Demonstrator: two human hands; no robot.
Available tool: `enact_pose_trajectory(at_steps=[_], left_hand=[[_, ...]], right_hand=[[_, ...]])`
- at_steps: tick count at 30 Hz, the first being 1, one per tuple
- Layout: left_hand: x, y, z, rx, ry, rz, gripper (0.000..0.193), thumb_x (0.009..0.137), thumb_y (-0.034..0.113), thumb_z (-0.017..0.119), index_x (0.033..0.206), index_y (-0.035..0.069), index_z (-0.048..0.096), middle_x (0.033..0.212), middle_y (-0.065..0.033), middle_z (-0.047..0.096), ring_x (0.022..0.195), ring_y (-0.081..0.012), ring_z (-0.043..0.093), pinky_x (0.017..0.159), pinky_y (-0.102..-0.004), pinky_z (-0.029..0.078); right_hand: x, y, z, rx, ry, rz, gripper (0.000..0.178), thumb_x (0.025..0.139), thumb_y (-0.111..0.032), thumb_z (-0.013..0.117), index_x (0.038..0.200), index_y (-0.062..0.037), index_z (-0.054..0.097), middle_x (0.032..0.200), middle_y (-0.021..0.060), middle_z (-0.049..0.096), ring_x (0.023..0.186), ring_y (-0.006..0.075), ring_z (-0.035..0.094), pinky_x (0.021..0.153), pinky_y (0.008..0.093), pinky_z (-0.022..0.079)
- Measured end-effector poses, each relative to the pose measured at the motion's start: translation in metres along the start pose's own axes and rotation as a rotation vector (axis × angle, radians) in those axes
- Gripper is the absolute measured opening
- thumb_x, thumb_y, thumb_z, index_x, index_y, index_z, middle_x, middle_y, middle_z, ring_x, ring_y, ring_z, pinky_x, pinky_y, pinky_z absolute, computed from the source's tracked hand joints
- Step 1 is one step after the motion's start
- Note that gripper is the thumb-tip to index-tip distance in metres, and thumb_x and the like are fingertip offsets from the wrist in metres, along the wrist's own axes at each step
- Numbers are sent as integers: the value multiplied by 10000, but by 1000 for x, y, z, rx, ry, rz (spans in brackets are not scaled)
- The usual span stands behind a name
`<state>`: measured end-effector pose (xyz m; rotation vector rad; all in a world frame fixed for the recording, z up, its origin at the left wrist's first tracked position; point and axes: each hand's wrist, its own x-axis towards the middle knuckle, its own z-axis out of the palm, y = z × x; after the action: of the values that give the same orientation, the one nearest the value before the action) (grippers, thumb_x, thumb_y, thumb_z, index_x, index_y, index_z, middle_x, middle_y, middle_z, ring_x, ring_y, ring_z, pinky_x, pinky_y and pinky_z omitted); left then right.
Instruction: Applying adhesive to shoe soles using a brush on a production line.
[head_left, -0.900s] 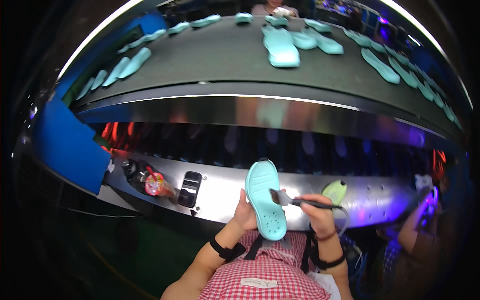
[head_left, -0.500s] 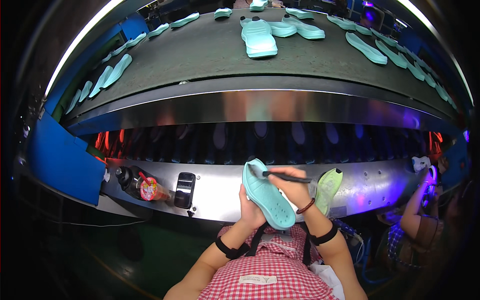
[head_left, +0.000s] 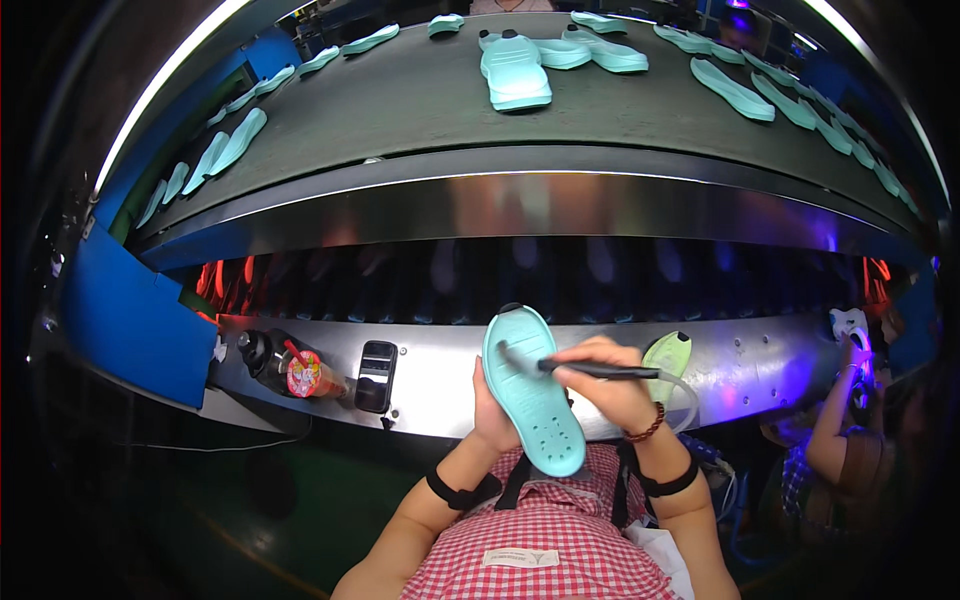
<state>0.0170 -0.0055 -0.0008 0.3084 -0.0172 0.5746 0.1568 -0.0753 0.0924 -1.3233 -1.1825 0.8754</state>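
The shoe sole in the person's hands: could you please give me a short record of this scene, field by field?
left hand: the left hand holds the mint-green shoe sole from behind, tilted
right hand: the right hand grips a dark brush, its tip on the sole's upper part
wrists: black straps on both, a bead bracelet on the right
shelf: a bottle, a phone
belt: the conveyor belt carries more mint soles
nearby: another person's arm at right

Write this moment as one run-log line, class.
left hand: holds mint shoe sole upright | right hand: grips dark brush, tip on sole | behind: conveyor belt carrying more soles
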Motion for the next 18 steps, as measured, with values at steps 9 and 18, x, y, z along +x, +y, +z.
enact_pose_trajectory(at_steps=[9, 18], left_hand=[[0, 2, 16, -3, 139, 56, 772, 805, 646, 111, 1181, 53, 434, 1019, -167, 555, 889, -286, 564, 786, -404, 463], [6, 20, 20, 13, 51, 379, 873, 716, 746, 159, 1082, 24, 486, 903, -199, 544, 739, -309, 552, 677, -434, 459]], right_hand=[[-17, 0, -5, -89, -177, -18, 211, 706, -44, 667, 917, -42, 657, 846, 111, 617, 733, 145, 598, 662, 232, 475], [-32, -1, -8, -110, -363, -133, 227, 689, -20, 672, 914, -47, 655, 826, 95, 639, 758, 164, 596, 690, 259, 473]])
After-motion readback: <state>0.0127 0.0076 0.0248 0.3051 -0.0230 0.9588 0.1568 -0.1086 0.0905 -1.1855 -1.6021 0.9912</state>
